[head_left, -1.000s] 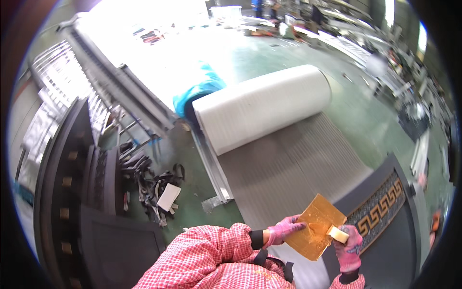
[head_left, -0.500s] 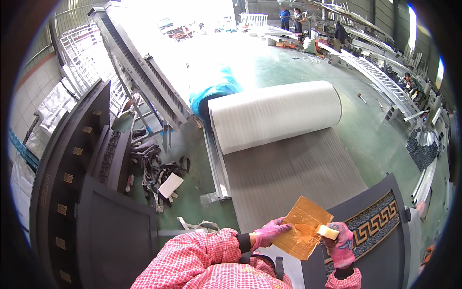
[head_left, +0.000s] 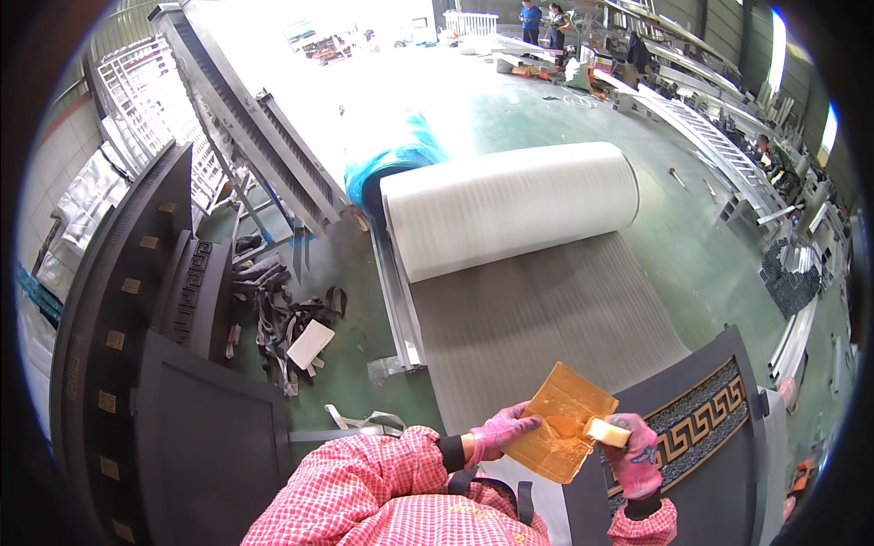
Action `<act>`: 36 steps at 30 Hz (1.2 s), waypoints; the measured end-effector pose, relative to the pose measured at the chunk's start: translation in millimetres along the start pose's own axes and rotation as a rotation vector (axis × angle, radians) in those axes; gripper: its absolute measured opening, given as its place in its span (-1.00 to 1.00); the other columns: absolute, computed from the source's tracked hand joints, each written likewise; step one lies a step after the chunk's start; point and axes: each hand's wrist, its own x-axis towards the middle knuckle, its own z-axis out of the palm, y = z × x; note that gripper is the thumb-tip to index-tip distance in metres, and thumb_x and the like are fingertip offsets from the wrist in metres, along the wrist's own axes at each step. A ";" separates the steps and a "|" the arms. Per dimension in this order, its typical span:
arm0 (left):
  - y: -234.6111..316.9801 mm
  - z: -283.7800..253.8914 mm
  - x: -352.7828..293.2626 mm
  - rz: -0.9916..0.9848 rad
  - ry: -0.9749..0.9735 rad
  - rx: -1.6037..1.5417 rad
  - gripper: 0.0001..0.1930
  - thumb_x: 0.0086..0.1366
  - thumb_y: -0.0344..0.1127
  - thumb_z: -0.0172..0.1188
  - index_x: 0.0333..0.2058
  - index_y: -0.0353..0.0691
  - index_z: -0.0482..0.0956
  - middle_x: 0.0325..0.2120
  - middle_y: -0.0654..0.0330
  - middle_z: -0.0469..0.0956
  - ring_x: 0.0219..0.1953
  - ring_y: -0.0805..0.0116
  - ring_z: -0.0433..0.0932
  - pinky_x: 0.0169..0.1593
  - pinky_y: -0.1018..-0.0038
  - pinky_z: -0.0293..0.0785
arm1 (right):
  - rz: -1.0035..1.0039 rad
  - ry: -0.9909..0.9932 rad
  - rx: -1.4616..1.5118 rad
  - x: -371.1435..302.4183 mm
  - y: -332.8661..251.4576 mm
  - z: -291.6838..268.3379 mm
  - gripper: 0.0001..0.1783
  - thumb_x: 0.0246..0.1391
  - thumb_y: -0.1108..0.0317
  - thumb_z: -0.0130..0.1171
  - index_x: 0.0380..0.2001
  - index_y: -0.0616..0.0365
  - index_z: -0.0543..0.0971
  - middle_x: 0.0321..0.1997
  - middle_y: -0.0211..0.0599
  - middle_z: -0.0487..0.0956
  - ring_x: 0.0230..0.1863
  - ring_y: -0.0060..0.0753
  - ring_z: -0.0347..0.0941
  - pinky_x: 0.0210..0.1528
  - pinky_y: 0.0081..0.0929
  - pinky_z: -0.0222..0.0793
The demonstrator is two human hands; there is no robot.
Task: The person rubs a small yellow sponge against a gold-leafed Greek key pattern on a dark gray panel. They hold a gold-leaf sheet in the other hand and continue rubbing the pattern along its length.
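Note:
In my pink-gloved left hand (head_left: 498,431) is a flat gold-coloured piece of board (head_left: 572,393), gripped at its left edge and tilted. Its middle carries a wet-looking smear of gold. My right hand (head_left: 637,462), also gloved in pink, is closed round a small pale sponge block (head_left: 608,432). The sponge is at the board's right side; whether it presses on the surface I cannot tell. Below and right of my hands lies a dark grey panel (head_left: 710,491) with a gold Greek-key band (head_left: 703,426) on a speckled strip.
A big white foam roll (head_left: 510,209) lies ahead, its grey sheet (head_left: 546,318) unrolled toward me. Dark panels (head_left: 209,409) stand at the left beside a heap of straps (head_left: 282,323). Metal lengths and a ladder-like frame (head_left: 706,136) line the right. Two people (head_left: 543,25) stand far back.
The whole view has shifted slightly, so everything appears a little further left and higher. Both hands keep their holds, and the sponge stays at the board's right side.

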 end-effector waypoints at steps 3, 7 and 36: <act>3.0 -6.0 3.7 -0.009 -0.022 -0.004 -0.47 0.30 -0.26 0.19 0.18 -0.29 0.28 -0.02 0.20 0.49 -0.05 0.39 0.51 0.05 0.45 0.45 | -0.032 -0.045 -0.192 0.3 12.0 4.8 -0.69 -0.16 0.36 0.38 -0.34 0.18 0.50 -0.40 -0.18 0.58 -0.38 -0.21 0.55 -0.33 -0.42 0.45; 12.2 -5.8 7.1 0.034 0.035 0.029 -0.53 0.31 -0.28 0.16 0.15 -0.26 0.32 -0.06 0.22 0.51 -0.06 0.39 0.51 0.04 0.45 0.46 | 0.110 0.189 -0.182 -1.8 24.9 -16.1 -0.72 -0.13 0.42 0.35 -0.30 0.16 0.50 -0.30 -0.25 0.59 -0.33 -0.29 0.54 -0.25 -0.43 0.46; 18.5 16.3 -26.7 0.213 0.575 0.030 -0.65 0.31 -0.20 0.15 0.04 -0.05 0.40 -0.14 0.33 0.50 -0.15 0.43 0.54 -0.16 0.41 0.54 | 0.391 -0.302 -0.200 -103.9 298.9 -10.9 -0.64 -0.13 0.69 0.11 -0.25 0.04 0.58 -0.24 -0.19 0.61 -0.17 -0.10 0.56 -0.09 -0.38 0.48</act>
